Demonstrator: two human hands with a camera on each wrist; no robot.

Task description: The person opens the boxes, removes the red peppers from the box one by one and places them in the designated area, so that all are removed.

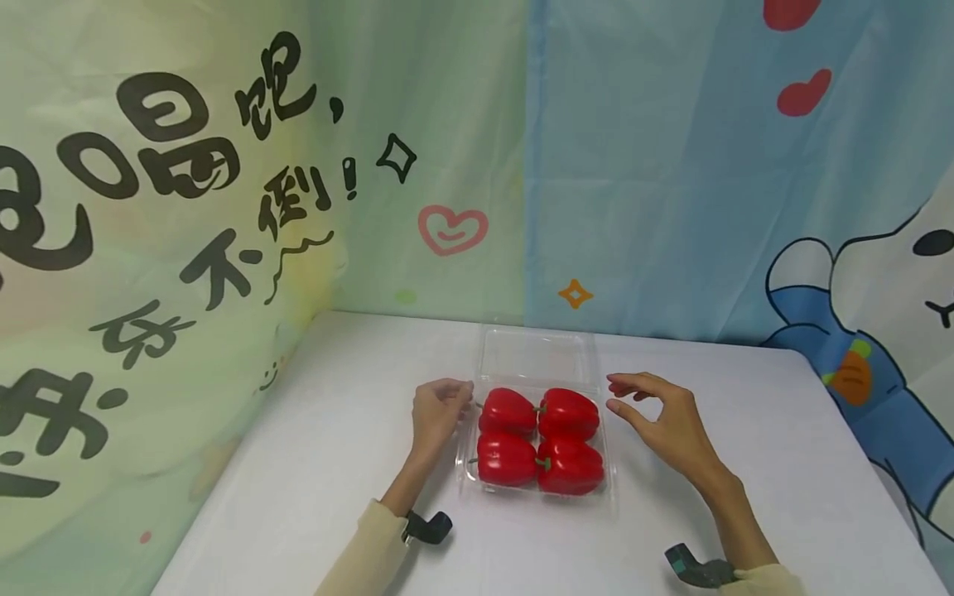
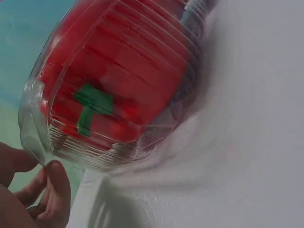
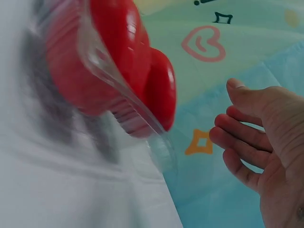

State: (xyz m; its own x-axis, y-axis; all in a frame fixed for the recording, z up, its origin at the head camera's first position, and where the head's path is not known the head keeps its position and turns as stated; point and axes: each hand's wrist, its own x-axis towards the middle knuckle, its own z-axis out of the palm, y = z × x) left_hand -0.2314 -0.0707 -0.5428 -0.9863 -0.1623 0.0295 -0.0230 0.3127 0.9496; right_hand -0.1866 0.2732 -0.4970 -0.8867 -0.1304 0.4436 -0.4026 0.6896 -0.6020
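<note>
A clear plastic clamshell box (image 1: 611,487) lies on the table with its lid (image 1: 535,356) folded back on the far side. Several red bell peppers (image 1: 507,412) with green stems fill its tray in two rows. At the tray's left edge my left hand (image 1: 438,414) pinches the plastic rim between thumb and fingertips; the left wrist view shows this grip beside a green stem (image 2: 92,102). My right hand (image 1: 667,422) hovers just right of the box, thumb and fingers apart, holding nothing. In the right wrist view a gap separates its fingertips from the tray.
The box stands on a white-covered table (image 1: 335,397). Behind it hangs a printed curtain (image 1: 633,207), and another printed cloth with black lettering (image 1: 160,331) runs along the left. Both wrists wear small dark cameras (image 1: 428,528).
</note>
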